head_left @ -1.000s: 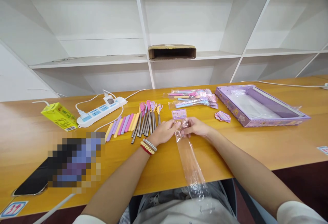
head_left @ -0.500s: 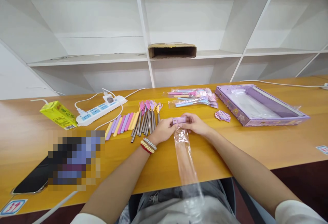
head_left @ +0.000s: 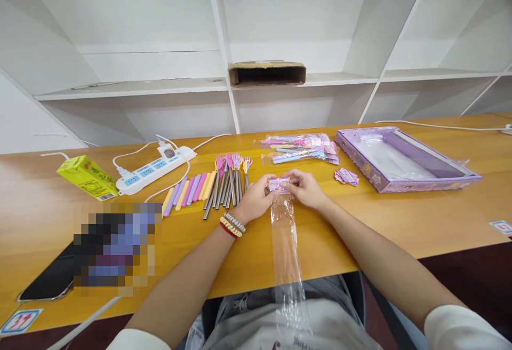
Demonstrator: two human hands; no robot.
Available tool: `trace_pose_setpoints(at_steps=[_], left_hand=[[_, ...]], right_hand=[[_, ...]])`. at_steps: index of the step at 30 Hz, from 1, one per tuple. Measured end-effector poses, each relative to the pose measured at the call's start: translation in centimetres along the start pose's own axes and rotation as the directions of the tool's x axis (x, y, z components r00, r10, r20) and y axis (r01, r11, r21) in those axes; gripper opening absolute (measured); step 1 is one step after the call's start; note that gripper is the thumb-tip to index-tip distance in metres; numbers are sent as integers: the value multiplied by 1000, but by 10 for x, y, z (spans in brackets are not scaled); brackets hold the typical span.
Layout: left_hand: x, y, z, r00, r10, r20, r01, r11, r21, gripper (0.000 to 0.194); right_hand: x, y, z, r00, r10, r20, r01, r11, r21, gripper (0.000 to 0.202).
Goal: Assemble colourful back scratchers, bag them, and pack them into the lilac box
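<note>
A small purple printed card (head_left: 279, 184) is pinched between my left hand (head_left: 256, 196) and my right hand (head_left: 307, 190). From the card a long clear plastic bag (head_left: 286, 243) hangs toward me, over the table edge and onto my lap. Left of my hands lie metal rods with pink, purple and orange claw-shaped heads (head_left: 229, 182), beside a row of coloured handles (head_left: 189, 194). Behind my hands are filled clear packets (head_left: 300, 148). A small pile of purple cards (head_left: 346, 176) lies to the right.
A purple open box (head_left: 408, 166) stands at the right. On the left are a power strip (head_left: 157, 170) with cables, a yellow-green drink carton (head_left: 87, 177) and a black phone (head_left: 50, 275). A cardboard box (head_left: 267, 74) sits on the white shelf (head_left: 160, 87).
The card between my hands now shows more of its printed face. The plastic bag's lower end hangs straighter, shifted a little left. The whole view has moved slightly.
</note>
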State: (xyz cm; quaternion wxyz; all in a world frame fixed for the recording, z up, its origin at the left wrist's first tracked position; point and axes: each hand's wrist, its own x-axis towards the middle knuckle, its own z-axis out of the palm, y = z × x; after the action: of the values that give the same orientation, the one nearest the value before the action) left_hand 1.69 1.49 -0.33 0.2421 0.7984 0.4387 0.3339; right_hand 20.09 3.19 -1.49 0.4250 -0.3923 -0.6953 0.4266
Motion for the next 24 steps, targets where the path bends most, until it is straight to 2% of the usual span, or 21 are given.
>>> trace_pose_setpoints(at_steps=[8,12,16,18,21,24], left_hand=[[-4,1,2,999,44,9,-44,981,187,45],[-3,0,1,1000,28,11,-30,987,157,52],[-3,0,-1,999,22,27,-26,991,129,57],[-3,1,-1,999,22,37,-27,991,135,57],[-3,-1,1,999,37,34,-41,989,145,54],[-4,-3,3,996,83,12,-84,984,159,49]], right_hand=[[3,1,-3,996,11,-85,-19,995,-100,44],[3,3,-4,998,53,-30,-53,999,0,42],[0,2,-3,999,-51,19,51,998,-27,61],[-1,3,-2,996,-82,21,83,993,-81,55],[-1,3,-2,998,-63,-16,61,993,-98,35],[2,1,-3,999,18,-42,-20,999,-50,38]])
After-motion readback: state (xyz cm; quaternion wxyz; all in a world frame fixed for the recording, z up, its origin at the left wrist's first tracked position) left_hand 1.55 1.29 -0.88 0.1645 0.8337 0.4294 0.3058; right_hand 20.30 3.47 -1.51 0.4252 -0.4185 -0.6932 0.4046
